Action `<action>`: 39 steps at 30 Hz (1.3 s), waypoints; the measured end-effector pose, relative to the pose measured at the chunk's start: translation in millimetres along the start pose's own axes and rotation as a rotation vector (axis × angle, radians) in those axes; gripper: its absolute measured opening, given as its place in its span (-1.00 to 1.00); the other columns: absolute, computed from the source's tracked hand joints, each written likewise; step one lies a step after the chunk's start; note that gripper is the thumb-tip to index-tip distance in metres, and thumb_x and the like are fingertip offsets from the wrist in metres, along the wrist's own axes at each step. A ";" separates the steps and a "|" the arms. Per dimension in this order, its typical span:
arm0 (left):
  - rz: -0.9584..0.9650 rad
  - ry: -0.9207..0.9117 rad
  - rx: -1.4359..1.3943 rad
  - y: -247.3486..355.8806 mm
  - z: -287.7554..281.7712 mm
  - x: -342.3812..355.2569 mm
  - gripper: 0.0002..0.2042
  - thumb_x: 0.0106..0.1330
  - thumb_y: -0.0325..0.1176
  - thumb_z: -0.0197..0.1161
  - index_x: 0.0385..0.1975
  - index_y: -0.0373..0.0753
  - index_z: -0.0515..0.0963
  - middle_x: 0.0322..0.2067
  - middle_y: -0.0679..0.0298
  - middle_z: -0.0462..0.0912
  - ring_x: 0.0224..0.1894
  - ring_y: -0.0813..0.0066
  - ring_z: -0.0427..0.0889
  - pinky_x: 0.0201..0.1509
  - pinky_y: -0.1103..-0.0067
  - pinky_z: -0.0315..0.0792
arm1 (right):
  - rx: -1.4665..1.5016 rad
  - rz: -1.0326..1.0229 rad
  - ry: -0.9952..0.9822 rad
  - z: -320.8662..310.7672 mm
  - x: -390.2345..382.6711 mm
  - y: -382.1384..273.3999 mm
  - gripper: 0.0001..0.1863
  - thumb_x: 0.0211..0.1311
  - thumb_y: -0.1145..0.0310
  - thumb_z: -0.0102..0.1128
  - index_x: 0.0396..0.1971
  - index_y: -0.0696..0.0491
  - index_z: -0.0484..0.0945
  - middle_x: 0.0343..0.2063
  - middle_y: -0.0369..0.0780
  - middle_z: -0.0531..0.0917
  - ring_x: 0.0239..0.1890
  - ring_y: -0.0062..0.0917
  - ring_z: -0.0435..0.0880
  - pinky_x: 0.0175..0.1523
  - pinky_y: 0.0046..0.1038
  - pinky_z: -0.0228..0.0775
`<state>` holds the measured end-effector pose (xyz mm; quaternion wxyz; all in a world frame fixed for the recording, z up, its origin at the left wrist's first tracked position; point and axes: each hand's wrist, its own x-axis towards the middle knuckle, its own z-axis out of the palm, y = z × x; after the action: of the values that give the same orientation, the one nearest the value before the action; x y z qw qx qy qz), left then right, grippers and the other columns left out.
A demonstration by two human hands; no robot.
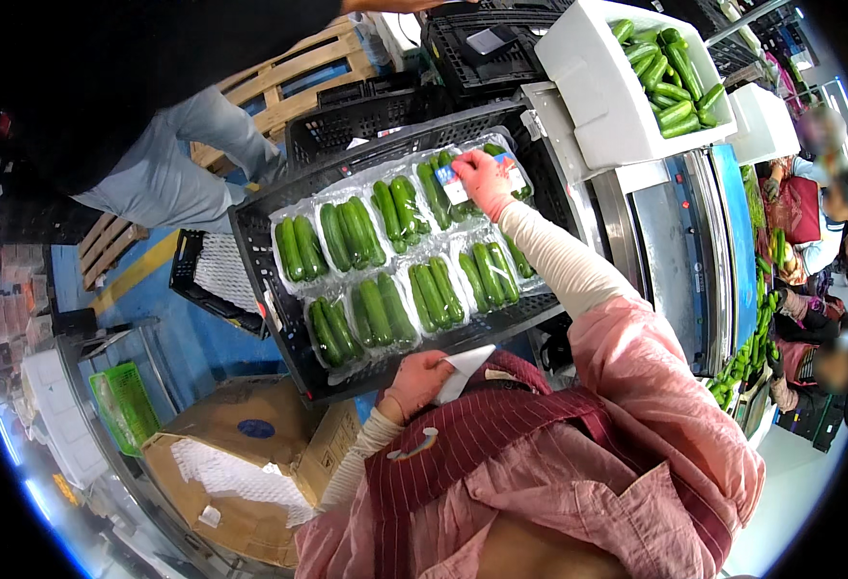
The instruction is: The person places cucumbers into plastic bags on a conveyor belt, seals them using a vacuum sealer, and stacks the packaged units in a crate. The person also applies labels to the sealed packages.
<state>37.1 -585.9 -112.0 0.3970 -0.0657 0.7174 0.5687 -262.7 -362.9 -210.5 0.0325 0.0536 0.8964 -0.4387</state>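
Before me is a black plastic crate (pixel 308 384) holding several clear-wrapped packs of green cucumbers (pixel 352 234), laid in two rows. My right hand (pixel 485 181) reaches over the far right packs. Its fingers are pinched on a small white, blue and red label (pixel 453 183) against a wrapped pack. Another coloured label (pixel 513 172) shows just beside that hand. Close to my body, by the crate's near edge, my left hand (pixel 418 382) is closed on a folded piece of white paper (pixel 465 370).
A white foam box (pixel 593 96) of loose cucumbers stands at the far right, beside a conveyor (pixel 684 261). At left are a cardboard box (pixel 241 425), a green basket (pixel 123 405) and wooden pallets (pixel 294 82). Another person in jeans (pixel 188 159) stands far left; other people work at right.
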 end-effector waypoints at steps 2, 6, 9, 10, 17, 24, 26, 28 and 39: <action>-0.014 -0.018 -0.084 -12.5 2.0 1.6 -0.73 0.37 -0.21 0.23 -0.17 -0.31 0.65 -0.41 0.26 0.72 -0.34 0.63 0.62 -0.21 0.54 0.51 | -0.160 0.003 -0.018 0.6 -15.0 -14.8 -0.62 0.26 -0.01 0.19 -0.12 -0.04 0.64 -0.15 -0.13 0.69 -0.06 -0.18 0.66 0.04 -0.19 0.45; -0.031 -0.044 0.033 16.3 -7.7 -3.1 -0.73 0.37 -0.21 0.24 -0.18 -0.32 0.65 -0.40 0.31 0.70 -0.32 0.66 0.58 -0.19 0.57 0.50 | -0.389 -0.040 0.034 5.3 -25.2 -16.1 -0.52 0.34 -0.05 0.09 0.08 -0.03 0.45 -0.10 -0.01 0.63 -0.08 -0.09 0.66 -0.02 -0.09 0.47; -0.014 -0.076 -0.051 -2.7 -4.8 5.4 -0.73 0.37 -0.22 0.24 -0.18 -0.33 0.64 -0.37 0.32 0.70 -0.29 0.67 0.58 -0.17 0.58 0.49 | -0.554 0.020 0.052 5.6 -29.7 -29.1 -0.41 0.37 -0.04 0.05 0.21 0.06 0.29 -0.03 0.04 0.56 -0.12 -0.02 0.66 -0.09 -0.05 0.49; 0.010 -0.081 -0.085 -3.2 -5.0 5.1 -0.73 0.37 -0.24 0.23 -0.17 -0.34 0.64 -0.37 0.33 0.71 -0.29 0.67 0.58 -0.16 0.59 0.49 | -0.597 0.063 0.033 1.7 -31.6 -41.8 -0.38 0.35 -0.03 0.08 0.23 0.07 0.28 0.01 0.02 0.54 -0.07 -0.05 0.64 -0.06 -0.07 0.48; -0.013 -0.074 -0.005 -0.2 -7.2 5.2 -0.72 0.37 -0.24 0.24 -0.13 -0.34 0.64 -0.35 0.31 0.71 -0.27 0.65 0.59 -0.13 0.59 0.49 | -0.736 -0.530 0.156 -9.7 -59.4 -64.5 -0.23 0.22 0.03 0.21 0.33 0.16 0.25 0.31 -0.03 0.33 0.36 -0.15 0.28 0.40 -0.16 0.08; 0.214 0.014 -0.133 35.9 -3.6 2.5 -0.77 0.35 -0.35 0.21 -0.14 -0.39 0.62 -0.36 0.37 0.68 -0.28 0.70 0.56 -0.20 0.64 0.48 | -0.672 -0.408 0.064 -2.7 -67.6 -48.3 -0.19 0.23 -0.08 0.16 0.34 0.15 0.23 0.37 -0.02 0.25 0.42 -0.11 0.15 0.46 -0.07 -0.04; 0.230 0.101 -0.152 65.1 -6.7 -1.8 -0.80 0.35 -0.40 0.18 -0.16 -0.38 0.63 -0.36 0.38 0.68 -0.29 0.70 0.56 -0.22 0.65 0.48 | -0.407 -0.396 0.088 -22.4 -82.3 -59.1 -0.21 0.26 -0.04 0.16 0.35 0.15 0.22 0.34 0.01 0.29 0.39 -0.08 0.20 0.44 -0.11 0.01; 0.285 0.158 -0.357 74.0 -5.4 4.2 -0.81 0.35 -0.43 0.16 -0.17 -0.37 0.64 -0.34 0.39 0.67 -0.29 0.70 0.56 -0.22 0.65 0.48 | 0.069 -0.250 -0.129 -42.2 -105.7 -50.4 -0.28 0.37 -0.06 0.09 0.33 0.15 0.27 0.24 0.00 0.43 0.31 -0.18 0.37 0.39 -0.21 0.16; 0.566 0.210 -0.748 125.9 29.0 32.1 -0.75 0.43 -0.38 0.21 -0.04 -0.45 0.55 -0.14 0.22 0.66 -0.12 0.48 0.60 0.04 0.51 0.47 | 0.795 0.250 -0.358 -170.3 -287.0 -102.1 -0.69 0.23 0.29 0.36 -0.14 0.19 0.66 -0.28 -0.36 0.70 -0.21 -0.75 0.57 -0.06 -0.61 0.44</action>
<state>-39.0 -505.8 -37.6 0.1014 -0.0633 0.4895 0.8638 7.4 -309.9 4.0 0.2168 0.0933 0.6252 -0.7439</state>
